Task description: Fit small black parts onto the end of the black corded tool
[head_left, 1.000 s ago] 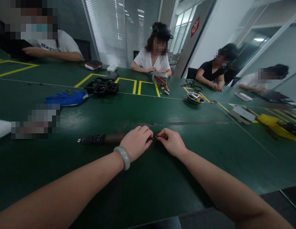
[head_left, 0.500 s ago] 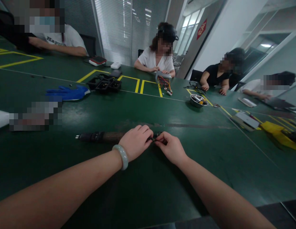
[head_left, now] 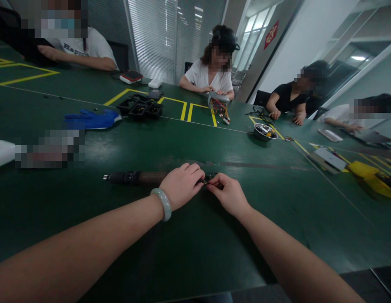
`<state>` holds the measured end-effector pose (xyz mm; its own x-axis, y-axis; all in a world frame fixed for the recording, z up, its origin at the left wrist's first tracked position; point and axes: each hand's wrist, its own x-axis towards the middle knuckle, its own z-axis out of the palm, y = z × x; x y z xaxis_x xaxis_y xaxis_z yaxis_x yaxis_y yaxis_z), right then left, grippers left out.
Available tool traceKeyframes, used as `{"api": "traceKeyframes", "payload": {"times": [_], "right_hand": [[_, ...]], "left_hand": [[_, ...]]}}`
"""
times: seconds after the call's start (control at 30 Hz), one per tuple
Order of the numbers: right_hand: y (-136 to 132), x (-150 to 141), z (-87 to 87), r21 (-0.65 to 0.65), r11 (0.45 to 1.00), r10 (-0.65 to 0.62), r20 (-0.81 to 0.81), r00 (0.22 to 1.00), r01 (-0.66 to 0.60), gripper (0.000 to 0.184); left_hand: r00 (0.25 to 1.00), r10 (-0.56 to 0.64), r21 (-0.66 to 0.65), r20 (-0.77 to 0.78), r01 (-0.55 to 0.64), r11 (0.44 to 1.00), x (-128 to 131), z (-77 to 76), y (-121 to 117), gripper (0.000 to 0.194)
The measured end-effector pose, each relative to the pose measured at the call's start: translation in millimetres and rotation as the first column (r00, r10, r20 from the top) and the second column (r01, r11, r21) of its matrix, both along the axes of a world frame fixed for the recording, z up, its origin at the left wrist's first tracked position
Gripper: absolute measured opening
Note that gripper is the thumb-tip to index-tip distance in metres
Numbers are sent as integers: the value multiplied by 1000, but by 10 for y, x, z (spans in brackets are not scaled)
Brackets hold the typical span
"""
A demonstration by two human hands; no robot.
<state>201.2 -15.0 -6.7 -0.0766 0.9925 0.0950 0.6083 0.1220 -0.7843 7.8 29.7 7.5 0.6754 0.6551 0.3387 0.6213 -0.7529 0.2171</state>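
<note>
A dark, slim electric screwdriver (head_left: 132, 177) lies on the green table, its metal tip pointing left. My left hand (head_left: 182, 185), wearing a pale green bangle (head_left: 163, 204), curls over the tool's right end, fingertips bent down and closed. Just right of it, my right hand (head_left: 228, 194) pinches a thin dark wire (head_left: 206, 182) between thumb and forefinger. The fingertips of both hands almost meet there. My fingers hide most of the wire and the screwdriver's rear end.
Farther off are a blue glove (head_left: 91, 119), black trays (head_left: 140, 108) and a metal bowl (head_left: 265, 132) of small parts. A yellow bag (head_left: 372, 179) lies at right. Several people sit across the table; one handles a grey box (head_left: 216, 100) with coloured wires.
The whole view has shifted slightly, with things appearing a little right and up. Both hands keep the same place at the screwdriver's end, with only slight finger movement.
</note>
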Motion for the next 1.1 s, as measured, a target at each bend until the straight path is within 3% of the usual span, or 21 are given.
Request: {"api": "traceKeyframes", "payload": {"times": [0.7, 0.9, 1.1], "right_hand": [[46, -10, -89, 10, 1000, -6, -30, 1000, 6, 8], [-1, -69, 3, 105, 994, -52, 155, 987, 36, 5], [-55, -135, 84, 209, 977, -61, 409, 911, -29, 6]], "left_hand": [[1000, -26, 15, -14, 26, 1000, 4, 18, -7, 8], [999, -37, 25, -24, 38, 999, 17, 13, -8, 7], [998, -49, 47, -25, 51, 998, 20, -17, 2, 8]]}}
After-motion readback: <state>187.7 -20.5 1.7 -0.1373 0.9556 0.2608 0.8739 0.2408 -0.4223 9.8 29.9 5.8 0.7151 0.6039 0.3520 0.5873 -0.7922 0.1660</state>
